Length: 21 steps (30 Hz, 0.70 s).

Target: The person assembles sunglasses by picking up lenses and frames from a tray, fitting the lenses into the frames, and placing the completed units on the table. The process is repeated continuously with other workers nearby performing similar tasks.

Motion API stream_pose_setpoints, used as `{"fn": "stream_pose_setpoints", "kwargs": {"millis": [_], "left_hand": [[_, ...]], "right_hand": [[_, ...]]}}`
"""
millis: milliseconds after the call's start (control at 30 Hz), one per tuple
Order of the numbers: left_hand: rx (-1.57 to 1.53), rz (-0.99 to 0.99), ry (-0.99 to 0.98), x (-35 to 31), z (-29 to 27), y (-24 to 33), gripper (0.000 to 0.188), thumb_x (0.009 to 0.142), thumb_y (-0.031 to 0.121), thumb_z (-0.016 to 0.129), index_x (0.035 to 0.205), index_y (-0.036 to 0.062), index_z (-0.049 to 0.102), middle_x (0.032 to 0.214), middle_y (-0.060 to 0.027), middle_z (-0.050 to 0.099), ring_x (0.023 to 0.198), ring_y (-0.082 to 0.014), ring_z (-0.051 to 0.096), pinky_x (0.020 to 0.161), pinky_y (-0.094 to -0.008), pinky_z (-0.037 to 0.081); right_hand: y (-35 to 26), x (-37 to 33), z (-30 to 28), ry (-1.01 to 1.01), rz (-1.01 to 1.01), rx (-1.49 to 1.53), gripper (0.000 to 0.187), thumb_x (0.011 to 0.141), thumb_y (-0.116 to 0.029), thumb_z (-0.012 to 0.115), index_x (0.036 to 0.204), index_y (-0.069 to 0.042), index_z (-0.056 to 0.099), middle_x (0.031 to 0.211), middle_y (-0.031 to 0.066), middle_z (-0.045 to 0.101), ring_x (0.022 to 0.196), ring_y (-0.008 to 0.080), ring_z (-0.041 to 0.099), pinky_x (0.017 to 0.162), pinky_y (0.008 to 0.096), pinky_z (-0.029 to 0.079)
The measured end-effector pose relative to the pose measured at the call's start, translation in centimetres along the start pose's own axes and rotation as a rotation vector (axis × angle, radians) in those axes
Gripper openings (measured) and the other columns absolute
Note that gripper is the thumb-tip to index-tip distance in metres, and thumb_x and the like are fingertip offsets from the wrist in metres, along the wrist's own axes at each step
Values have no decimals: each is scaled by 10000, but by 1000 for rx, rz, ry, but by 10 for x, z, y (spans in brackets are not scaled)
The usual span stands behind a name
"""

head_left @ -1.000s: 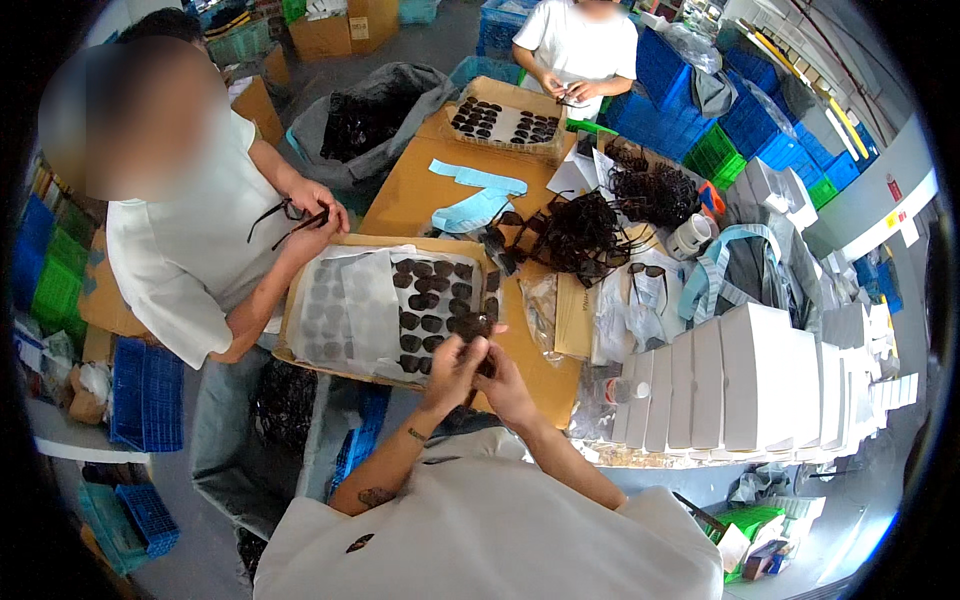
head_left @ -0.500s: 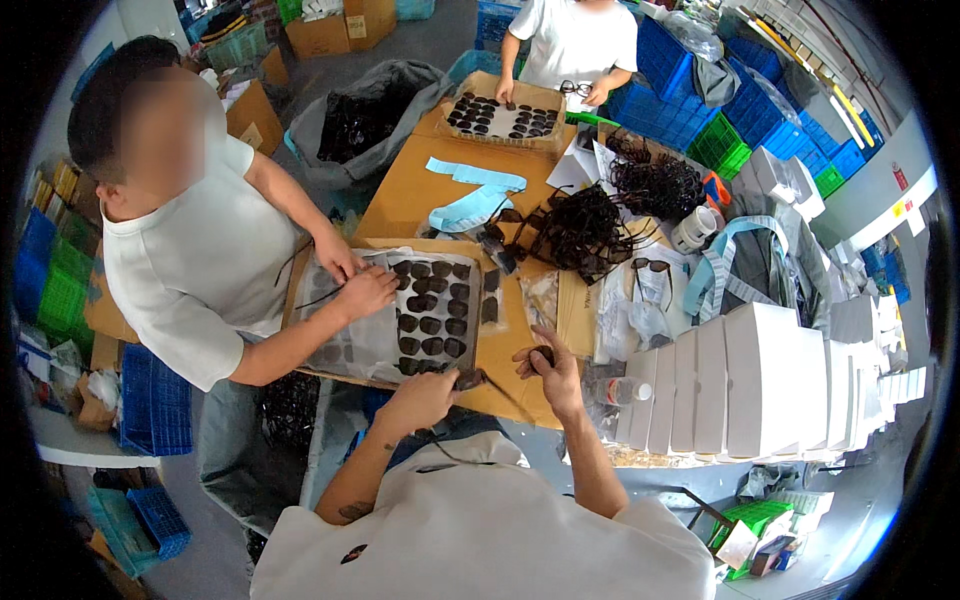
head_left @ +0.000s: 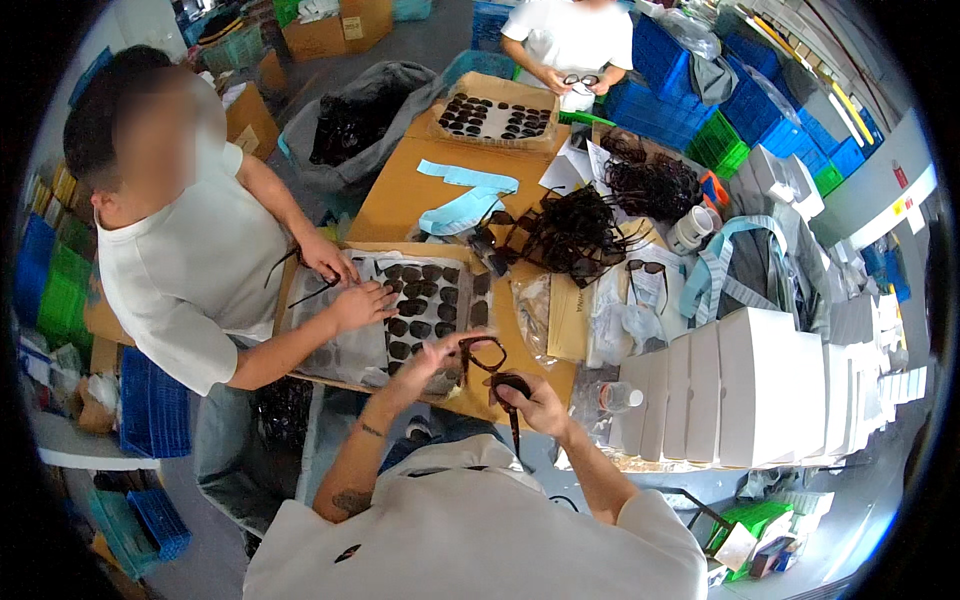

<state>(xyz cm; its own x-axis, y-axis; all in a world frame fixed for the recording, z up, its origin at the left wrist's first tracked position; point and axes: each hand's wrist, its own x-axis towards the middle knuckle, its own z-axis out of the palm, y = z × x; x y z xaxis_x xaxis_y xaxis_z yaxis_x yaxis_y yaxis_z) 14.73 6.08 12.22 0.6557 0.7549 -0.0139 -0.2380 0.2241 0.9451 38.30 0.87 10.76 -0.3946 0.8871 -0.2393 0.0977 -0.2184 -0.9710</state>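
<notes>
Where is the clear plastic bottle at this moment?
In the head view the clear plastic bottle lies on its side at the person's right, between the right hand and the row of white boxes.

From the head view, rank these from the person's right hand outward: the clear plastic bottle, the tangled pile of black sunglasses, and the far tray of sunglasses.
From the right hand:
1. Clear plastic bottle, just to its right, beside the white boxes.
2. Tangled pile of black sunglasses, up the table, mid-way.
3. Far tray of sunglasses, at the table's far end.
</notes>
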Motion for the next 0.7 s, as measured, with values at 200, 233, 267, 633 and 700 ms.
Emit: {"fn": "stream_pose_setpoints", "kwargs": {"millis": [200, 233, 267, 633, 700], "left_hand": [[128, -8, 335, -9, 31, -94, 342, 1020, 312, 499, 1144, 2, 572, 1195, -67, 634, 842, -76, 531, 688, -211, 429], [47, -18, 320, -8, 33, -97, 344, 1019, 316, 502, 1116, 0, 594, 1160, -65, 656, 780, -69, 524, 632, -200, 415], [77, -232, 408, -10, 35, -97, 380, 1023, 344, 491, 1079, -5, 630, 1087, -72, 690, 701, -65, 517, 560, -181, 379], [158, 98, 550, -16, 57, -117, 200, 1008, 160, 509, 1122, 0, 548, 1110, -88, 625, 1050, -171, 582, 952, -319, 444], [266, 81, 578, -13, 60, -112, 180, 1001, 163, 522, 1076, 6, 566, 1062, -85, 634, 999, -167, 590, 905, -315, 453]], "right_hand": [[20, 7, 26, 31, -30, 81, 243, 940, -44, 615, 1170, 32, 601, 1057, 51, 621, 954, 102, 549, 861, 278, 473], [23, 7, 26, 36, -37, 53, 260, 930, -29, 623, 1179, 38, 591, 1090, 58, 611, 992, 106, 545, 897, 282, 467], [28, 11, 31, 66, -78, 235, 292, 935, -58, 617, 1202, 50, 569, 1119, 62, 589, 1029, 117, 541, 927, 275, 450], [57, 5, 39, 137, -104, 106, 220, 986, -130, 555, 1131, 27, 606, 916, -11, 589, 833, 91, 530, 761, 250, 469], [57, 4, 36, 172, -113, 73, 222, 982, -114, 557, 1152, 22, 599, 948, -4, 597, 863, 80, 526, 766, 247, 468]]}}
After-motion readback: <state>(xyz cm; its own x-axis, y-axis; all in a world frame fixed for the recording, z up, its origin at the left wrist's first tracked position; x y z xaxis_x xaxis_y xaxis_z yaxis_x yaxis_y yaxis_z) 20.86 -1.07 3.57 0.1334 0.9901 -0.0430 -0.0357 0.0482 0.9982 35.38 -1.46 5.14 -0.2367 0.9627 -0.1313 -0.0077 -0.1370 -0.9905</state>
